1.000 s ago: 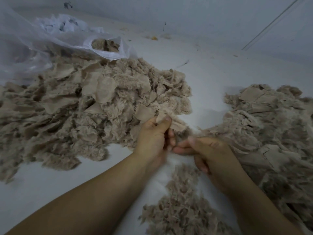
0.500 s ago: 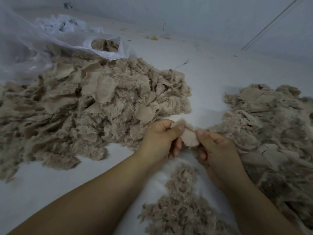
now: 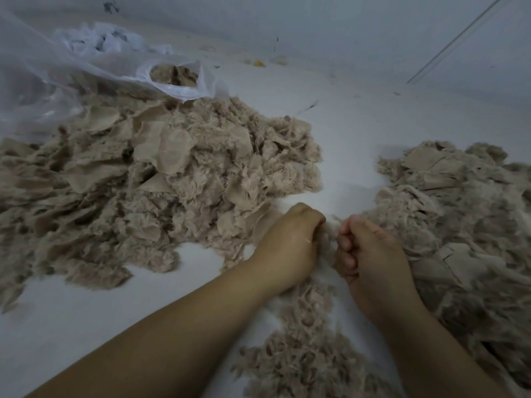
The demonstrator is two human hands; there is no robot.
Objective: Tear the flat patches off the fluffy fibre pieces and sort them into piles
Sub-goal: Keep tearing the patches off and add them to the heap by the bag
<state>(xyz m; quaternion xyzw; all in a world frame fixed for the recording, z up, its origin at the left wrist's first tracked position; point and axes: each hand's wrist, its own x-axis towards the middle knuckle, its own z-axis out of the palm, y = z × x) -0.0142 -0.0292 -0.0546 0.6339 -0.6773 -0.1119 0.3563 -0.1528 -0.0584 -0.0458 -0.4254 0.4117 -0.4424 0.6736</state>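
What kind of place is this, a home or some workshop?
Probably a small textile-scrap sorting workspace, though I can't be sure. Big heaps of beige fluffy fibre pieces lie on a plain white surface, a clear plastic bag holds more, and bare hands work them.

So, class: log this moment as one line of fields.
left hand: grips beige fluffy fibre piece | right hand: grips same piece | below hands: small loose fluff pile | stage: tearing
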